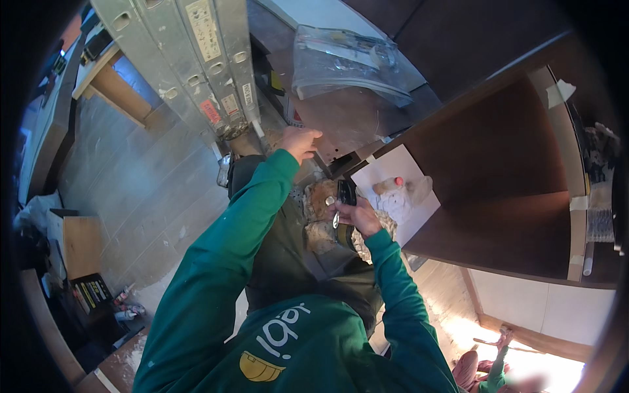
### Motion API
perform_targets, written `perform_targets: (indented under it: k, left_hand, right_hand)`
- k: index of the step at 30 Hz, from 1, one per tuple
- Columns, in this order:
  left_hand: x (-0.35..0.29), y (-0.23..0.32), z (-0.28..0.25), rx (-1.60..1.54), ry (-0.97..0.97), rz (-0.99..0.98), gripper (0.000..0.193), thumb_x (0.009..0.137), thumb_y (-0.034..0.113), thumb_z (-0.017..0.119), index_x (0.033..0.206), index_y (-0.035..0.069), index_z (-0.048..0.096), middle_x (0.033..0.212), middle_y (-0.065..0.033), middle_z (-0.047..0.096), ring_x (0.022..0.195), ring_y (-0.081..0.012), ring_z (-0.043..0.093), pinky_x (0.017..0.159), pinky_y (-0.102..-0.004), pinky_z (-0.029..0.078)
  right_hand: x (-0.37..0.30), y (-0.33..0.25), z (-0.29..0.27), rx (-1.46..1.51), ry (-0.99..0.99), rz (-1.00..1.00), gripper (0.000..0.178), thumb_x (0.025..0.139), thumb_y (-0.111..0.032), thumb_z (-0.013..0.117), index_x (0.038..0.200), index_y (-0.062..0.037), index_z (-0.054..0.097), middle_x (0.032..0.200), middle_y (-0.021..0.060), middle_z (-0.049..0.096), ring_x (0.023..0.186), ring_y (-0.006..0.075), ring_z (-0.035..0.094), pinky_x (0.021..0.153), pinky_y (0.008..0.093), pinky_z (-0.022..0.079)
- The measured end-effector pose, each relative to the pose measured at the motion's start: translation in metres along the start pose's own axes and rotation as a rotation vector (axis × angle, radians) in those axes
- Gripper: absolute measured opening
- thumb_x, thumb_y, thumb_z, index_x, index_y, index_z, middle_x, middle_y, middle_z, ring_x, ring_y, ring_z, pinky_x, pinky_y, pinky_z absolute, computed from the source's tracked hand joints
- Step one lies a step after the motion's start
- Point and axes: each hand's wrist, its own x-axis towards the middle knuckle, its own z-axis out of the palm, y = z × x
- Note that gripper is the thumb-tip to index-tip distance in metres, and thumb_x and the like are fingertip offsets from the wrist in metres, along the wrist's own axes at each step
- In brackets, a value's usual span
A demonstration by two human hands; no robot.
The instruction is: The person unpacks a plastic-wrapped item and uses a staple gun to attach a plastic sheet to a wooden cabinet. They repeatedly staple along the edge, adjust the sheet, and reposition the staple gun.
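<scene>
Right fingers (350, 211) clasping black object (346, 191), left fingers (314, 134) partly extended, grey floor (154, 196), brown cabinet (491, 150)

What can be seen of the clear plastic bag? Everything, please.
The clear plastic bag looks like thin, glossy film, creased and wrinkled along its lower edge. It lies roughly flat near the top of the view, on a dark brown panel. Through the film show a pale strip and some small pieces, too unclear to identify. Whether it is sealed, I cannot tell. The left hand is the nearer of the hands, below it in the picture, without touching it.
</scene>
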Motion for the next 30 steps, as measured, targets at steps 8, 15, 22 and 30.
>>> perform_targets:
  k: [8,15,22,30]
  left_hand:
    - [0.013,-0.008,0.004,-0.048,0.06,0.079,0.015,0.08,0.003,0.069,0.075,0.004,0.055,0.068,-0.0078,0.058,0.052,-0.0188,0.056,0.038,-0.0301,0.035]
    - [0.022,-0.013,-0.004,0.017,0.104,0.133,0.02,0.08,0.001,0.067,0.07,0.006,0.05,0.061,-0.0056,0.05,0.047,-0.0156,0.048,0.037,-0.0313,0.03]
    - [0.016,-0.009,0.002,-0.041,0.097,0.21,0.023,0.078,0.002,0.067,0.066,0.007,0.049,0.056,-0.003,0.047,0.042,-0.0141,0.043,0.036,-0.0312,0.028]
    - [0.028,-0.019,0.001,0.012,0.115,0.266,0.025,0.077,0.001,0.067,0.065,0.008,0.046,0.055,-0.0016,0.044,0.04,-0.0128,0.041,0.035,-0.0306,0.025]
  right_hand:
    - [0.064,-0.025,-0.031,-0.278,0.063,-0.091,0.025,0.082,-0.016,0.069,0.097,0.0029,0.065,0.084,0.0076,0.066,0.071,0.0155,0.06,0.067,0.0298,0.049]
    - [0.065,-0.049,-0.017,-0.435,0.03,-0.055,0.018,0.087,-0.007,0.064,0.099,0.0065,0.063,0.092,0.0148,0.069,0.078,0.0203,0.068,0.073,0.0294,0.055]
    - [0.078,-0.031,-0.029,-0.411,0.088,-0.089,0.015,0.087,-0.007,0.063,0.095,0.0059,0.063,0.087,0.0131,0.068,0.076,0.0189,0.066,0.071,0.0307,0.054]
    - [0.081,-0.03,-0.033,-0.408,0.1,-0.155,0.013,0.087,-0.009,0.063,0.092,0.0042,0.063,0.083,0.0108,0.068,0.075,0.018,0.065,0.071,0.0309,0.053]
